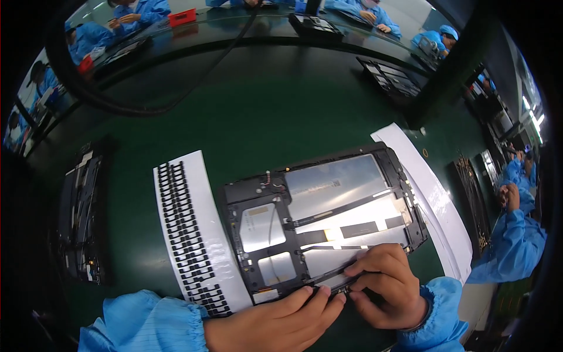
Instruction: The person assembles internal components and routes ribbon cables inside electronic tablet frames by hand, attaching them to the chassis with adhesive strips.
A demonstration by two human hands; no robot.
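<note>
An opened tablet (334,188) with silver battery panels, black frame and ribbon cables lies in front of me, tilted slightly. My left hand (278,322) rests its outstretched fingers along the tablet's near edge. Just right of those fingertips, my right hand (390,287) is closed in a pinch at the same edge, near the right corner. Whatever sits between its fingertips is hidden or too small to make out. Left of the tablet lies a white sheet (220,252) carrying rows of small black adhesive pieces (182,220).
White paper sheets (434,205) lie at the tablet's right. Stacked tablet parts (79,214) stand far left, more (390,76) at back right. A black cable (193,88) loops over the green table (246,123). A dark post (451,67) rises right. Co-workers in blue sit around.
</note>
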